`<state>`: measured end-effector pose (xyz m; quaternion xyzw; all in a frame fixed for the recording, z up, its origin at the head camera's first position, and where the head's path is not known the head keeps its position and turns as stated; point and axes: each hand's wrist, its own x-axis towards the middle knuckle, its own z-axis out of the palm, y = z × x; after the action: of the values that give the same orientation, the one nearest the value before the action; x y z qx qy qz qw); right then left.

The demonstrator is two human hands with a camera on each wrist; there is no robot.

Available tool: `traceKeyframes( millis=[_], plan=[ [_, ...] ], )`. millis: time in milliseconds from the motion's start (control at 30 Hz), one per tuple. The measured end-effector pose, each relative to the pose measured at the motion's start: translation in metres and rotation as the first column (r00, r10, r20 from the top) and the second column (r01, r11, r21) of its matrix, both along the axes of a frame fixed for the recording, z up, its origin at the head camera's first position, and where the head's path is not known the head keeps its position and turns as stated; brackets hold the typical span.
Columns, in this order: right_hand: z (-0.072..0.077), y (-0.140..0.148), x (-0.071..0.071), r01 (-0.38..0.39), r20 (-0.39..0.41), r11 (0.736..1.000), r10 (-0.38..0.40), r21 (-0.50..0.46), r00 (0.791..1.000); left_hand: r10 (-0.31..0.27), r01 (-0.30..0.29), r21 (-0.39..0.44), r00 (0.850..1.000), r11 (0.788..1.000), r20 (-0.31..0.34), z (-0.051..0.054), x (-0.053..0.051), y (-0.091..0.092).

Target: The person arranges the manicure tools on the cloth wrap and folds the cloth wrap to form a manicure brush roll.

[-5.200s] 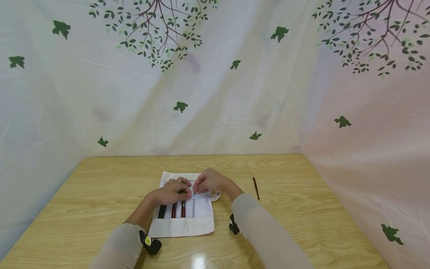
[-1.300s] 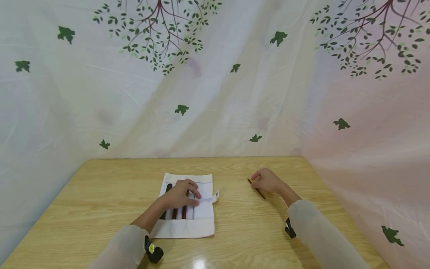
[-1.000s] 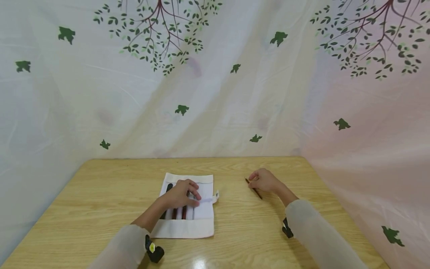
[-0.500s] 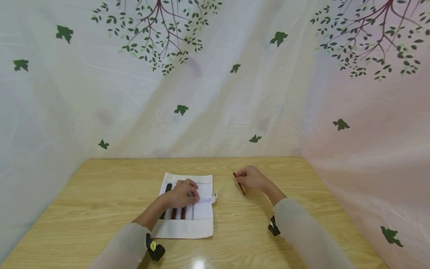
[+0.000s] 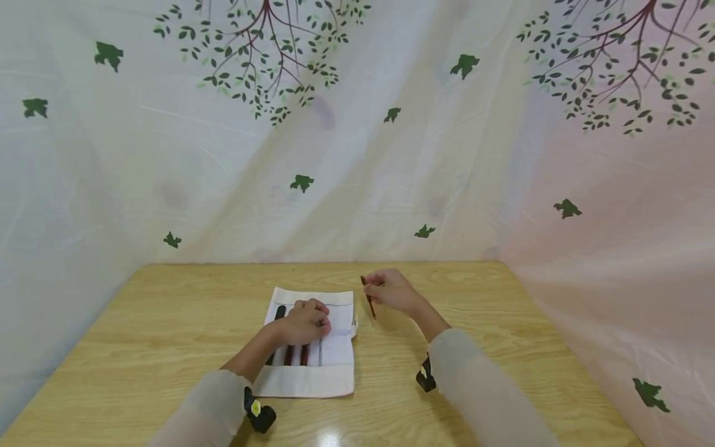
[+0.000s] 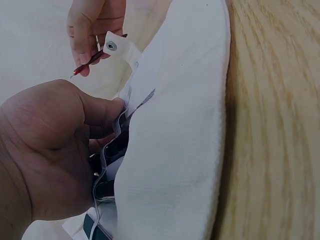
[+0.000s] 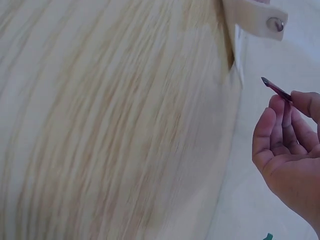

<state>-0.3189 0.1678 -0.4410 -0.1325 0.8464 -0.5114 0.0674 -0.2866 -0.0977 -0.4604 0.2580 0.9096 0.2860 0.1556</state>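
Observation:
A white fabric tool roll (image 5: 326,380) lies unfolded on the table, with several slim dark and red-handled tools (image 5: 304,355) and one thin metal rod (image 5: 321,352) in it. My left hand (image 5: 304,321) rests over its middle; in the left wrist view the thumb and fingers pinch the white elastic band (image 6: 103,159) that crosses the tools. Between thumb and fingertips, my right hand (image 5: 393,290) holds a thin reddish-brown tool (image 5: 370,305) upright but slanted, just right of the roll. One tip of this tool looks dark and pointed in the right wrist view; its exact kind is unclear.
A snap strap (image 7: 265,21) sticks out from the roll's right edge, close to the right hand. The wooden table (image 5: 167,323) reaches back to a pale curtain (image 5: 234,186) printed with leaves. Each wrist wears a black camera.
My right hand has gone from the roll to the tool on the table at right, picked it up and carried it left, turning it more upright. The left hand's spread fingers have drawn together.

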Motion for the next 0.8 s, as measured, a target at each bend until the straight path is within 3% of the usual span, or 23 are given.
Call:
traceKeyframes(
  millis=[133, 367, 533, 800],
  plan=[
    [0.004, -0.015, -0.001, 0.036, -0.011, 0.997, -0.037, -0.071, 0.999, -0.002, 0.002, -0.004, 1.000, 1.000, 0.001, -0.001, -0.001, 0.000],
    [0.002, -0.038, -0.002, 0.084, 0.062, 0.977, -0.073, -0.195, 0.995, 0.001, -0.001, -0.012, 1.000, 1.000, -0.011, -0.002, 0.000, 0.000],
    [-0.002, -0.051, 0.002, 0.088, 0.105, 0.972, -0.066, -0.216, 0.992, -0.018, 0.017, -0.029, 0.999, 0.999, -0.028, -0.001, 0.001, 0.000],
    [-0.014, -0.060, 0.003, 0.067, 0.157, 0.973, -0.033, -0.220, 0.987, -0.032, 0.030, -0.037, 0.997, 0.999, -0.072, -0.009, 0.000, 0.002]
  ],
)
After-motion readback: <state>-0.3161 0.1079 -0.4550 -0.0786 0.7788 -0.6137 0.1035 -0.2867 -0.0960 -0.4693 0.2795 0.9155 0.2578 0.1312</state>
